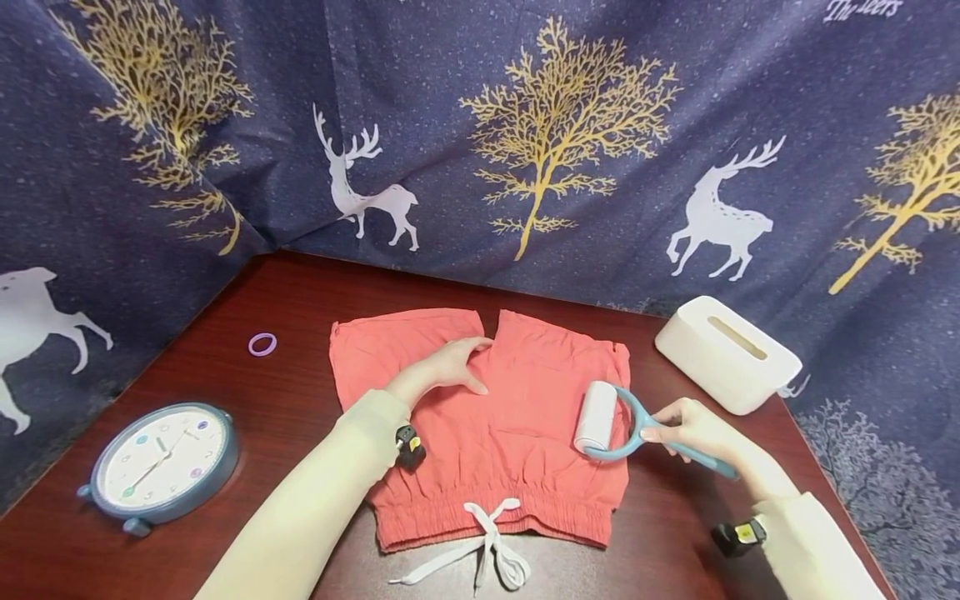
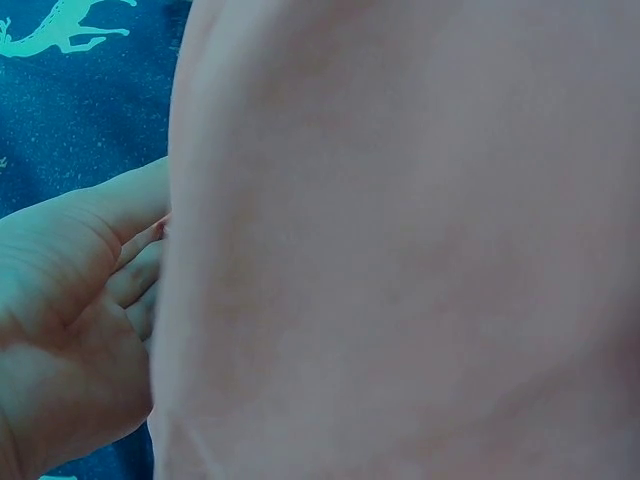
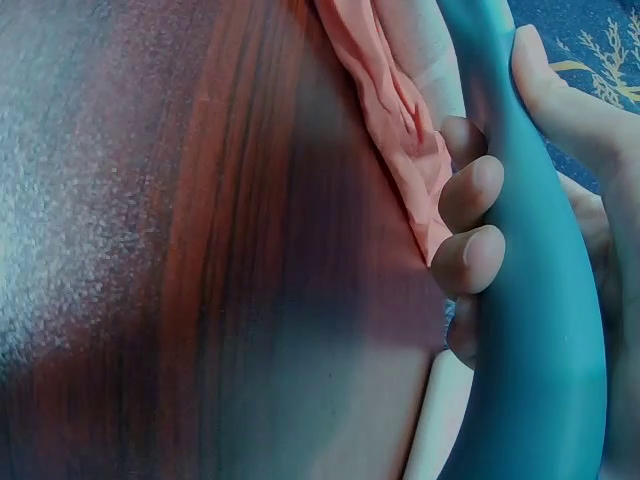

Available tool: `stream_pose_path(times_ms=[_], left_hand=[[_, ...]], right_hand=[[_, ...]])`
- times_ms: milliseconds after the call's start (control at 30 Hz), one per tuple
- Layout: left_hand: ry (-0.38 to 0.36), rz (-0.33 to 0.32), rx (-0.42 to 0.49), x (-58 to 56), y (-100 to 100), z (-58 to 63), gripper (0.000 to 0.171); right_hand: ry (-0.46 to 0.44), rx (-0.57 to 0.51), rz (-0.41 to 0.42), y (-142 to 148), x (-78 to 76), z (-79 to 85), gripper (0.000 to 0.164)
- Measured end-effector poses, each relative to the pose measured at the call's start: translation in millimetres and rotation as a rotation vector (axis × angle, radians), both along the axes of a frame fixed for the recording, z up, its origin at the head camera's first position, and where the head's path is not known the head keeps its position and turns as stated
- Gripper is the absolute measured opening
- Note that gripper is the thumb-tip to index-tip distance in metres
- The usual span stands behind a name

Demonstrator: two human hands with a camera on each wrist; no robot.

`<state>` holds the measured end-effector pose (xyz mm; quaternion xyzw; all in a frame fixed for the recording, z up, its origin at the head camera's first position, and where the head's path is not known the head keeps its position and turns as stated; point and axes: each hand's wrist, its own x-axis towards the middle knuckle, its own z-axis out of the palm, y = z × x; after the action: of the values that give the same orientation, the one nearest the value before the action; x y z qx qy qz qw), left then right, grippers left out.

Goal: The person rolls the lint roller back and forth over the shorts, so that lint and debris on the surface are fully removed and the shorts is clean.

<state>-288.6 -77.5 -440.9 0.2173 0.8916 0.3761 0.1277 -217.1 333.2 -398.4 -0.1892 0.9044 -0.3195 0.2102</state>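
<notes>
A pair of coral shorts [image 1: 525,400] lies spread out, its elastic waistband and white drawstring [image 1: 491,542] toward me. My left hand [image 1: 455,364] rests on the shorts near the gap between the legs, thumb spread from the fingers. In the left wrist view a blurred pinkish surface [image 2: 400,240] fills most of the picture and hides the fingertips of that hand [image 2: 80,310]. My right hand [image 1: 686,427] grips the blue handle of a lint roller [image 1: 597,417], whose white roll overlaps the right leg of the shorts. The right wrist view shows curled fingers [image 3: 470,200] round the handle.
A white tissue box [image 1: 727,354] stands at the back right of the dark red wooden table [image 1: 285,450]. To the left are a blue-rimmed alarm clock [image 1: 161,462] and a small purple ring [image 1: 262,344]. A dark blue patterned cloth [image 1: 450,150] hangs behind.
</notes>
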Motion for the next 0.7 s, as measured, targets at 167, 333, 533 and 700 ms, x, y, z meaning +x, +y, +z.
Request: stream_pose_path(times_ms=[167,333,533,700], left_hand=[[0.001,-0.003,-0.001,1.1,-0.3,1.3,0.087],[-0.006,0.006,0.002,2.2,-1.0,2.5,0.087],[-0.012,0.004,-0.005,1.8,-1.3,2.2,0.087],[-0.011,0.003,-0.003,1.6,-0.6,1.9,0.087]], right_hand=[[-0.003,0.011,0.000,-1.0,-0.5,1.6,0.020],[0.002,0.028,-0.003,-5.0,-1.9,3.2,0.022],[-0.001,0.031,-0.008,-6.5,-2.3,2.8,0.022],[0.001,0.033,-0.010,-7.8,-2.2,3.1,0.023]])
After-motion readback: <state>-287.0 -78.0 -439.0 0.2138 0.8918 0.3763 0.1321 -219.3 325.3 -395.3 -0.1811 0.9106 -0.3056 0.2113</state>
